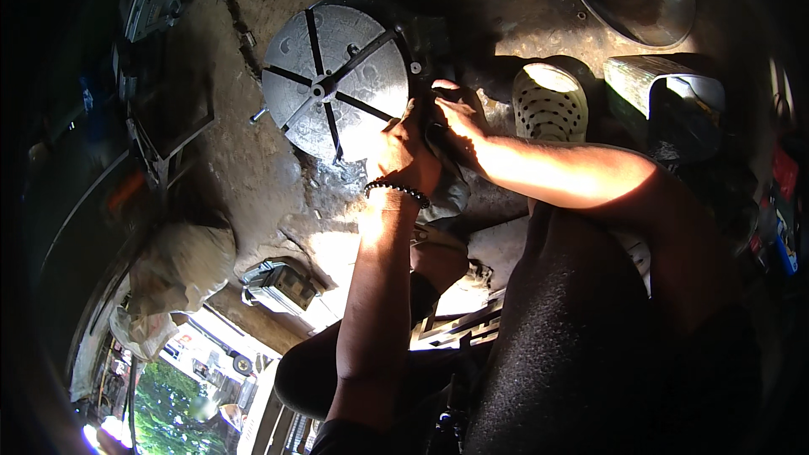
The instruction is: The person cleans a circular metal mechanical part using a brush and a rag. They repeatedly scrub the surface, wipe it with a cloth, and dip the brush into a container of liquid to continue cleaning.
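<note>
A round grey metal plate with radial slots [358,46], like a rotary table, rests on the floor ahead of me, with a small hub at its centre. At its right edge, my left hand [406,152] has its fingers curled in, a dark bead bracelet on the wrist. Close beside it, my right hand [459,118] is closed against the dark side of the plate's body. Deep shadow hides the fingertips of both hands, and what they grip cannot be made out. A short bolt-like piece [259,115] sticks out at the plate's left side.
A pale clog with holes [549,109] stands right of my hands, and a box-like metal housing [649,84] beyond it. A round metal pan [674,0] lies far right. At left are a pale sack [181,265], a small boxy device [282,285] and a metal frame [181,147].
</note>
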Action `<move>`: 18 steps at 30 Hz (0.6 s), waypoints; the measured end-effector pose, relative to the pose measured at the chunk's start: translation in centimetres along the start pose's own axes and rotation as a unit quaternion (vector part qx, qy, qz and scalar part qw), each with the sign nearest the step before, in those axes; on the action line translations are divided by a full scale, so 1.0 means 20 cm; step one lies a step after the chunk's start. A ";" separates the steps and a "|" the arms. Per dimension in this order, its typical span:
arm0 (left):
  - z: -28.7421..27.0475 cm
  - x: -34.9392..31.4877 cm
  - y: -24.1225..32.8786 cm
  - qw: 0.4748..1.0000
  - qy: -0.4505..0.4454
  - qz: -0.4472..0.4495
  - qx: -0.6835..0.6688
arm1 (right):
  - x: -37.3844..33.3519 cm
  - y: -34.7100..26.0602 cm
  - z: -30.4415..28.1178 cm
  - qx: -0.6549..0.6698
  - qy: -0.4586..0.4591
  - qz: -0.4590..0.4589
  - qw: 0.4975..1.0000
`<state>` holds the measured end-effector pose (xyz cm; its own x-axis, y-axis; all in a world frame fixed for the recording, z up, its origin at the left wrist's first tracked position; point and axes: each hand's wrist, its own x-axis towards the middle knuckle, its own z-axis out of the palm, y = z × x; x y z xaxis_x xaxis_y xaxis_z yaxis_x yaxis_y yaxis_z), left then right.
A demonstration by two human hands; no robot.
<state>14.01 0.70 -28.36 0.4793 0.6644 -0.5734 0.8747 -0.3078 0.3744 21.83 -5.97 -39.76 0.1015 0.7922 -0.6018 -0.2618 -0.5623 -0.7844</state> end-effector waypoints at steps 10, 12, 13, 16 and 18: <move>0.00 -0.04 -0.03 1.000 0.003 0.015 -0.001 | -0.07 -0.10 0.03 0.253 0.020 0.067 0.965; 0.00 -0.05 -0.05 1.000 -0.001 0.018 0.007 | -0.09 -0.14 0.04 0.277 0.047 0.100 0.954; 0.01 -0.04 -0.05 1.000 0.001 0.024 0.009 | -0.09 -0.15 0.05 0.253 0.085 0.095 0.959; 0.02 -0.03 -0.07 1.000 -0.012 0.021 0.000 | -0.12 -0.19 0.06 0.267 0.132 0.087 0.951; 0.03 -0.01 -0.09 1.000 -0.019 0.019 0.003 | -0.13 -0.20 0.06 0.290 0.126 0.091 0.944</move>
<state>12.44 0.66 -29.37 0.5149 0.6264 -0.5853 0.8559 -0.3366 0.3927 21.51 -5.48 -34.97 0.2098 0.5719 -0.7930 -0.7710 -0.4020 -0.4939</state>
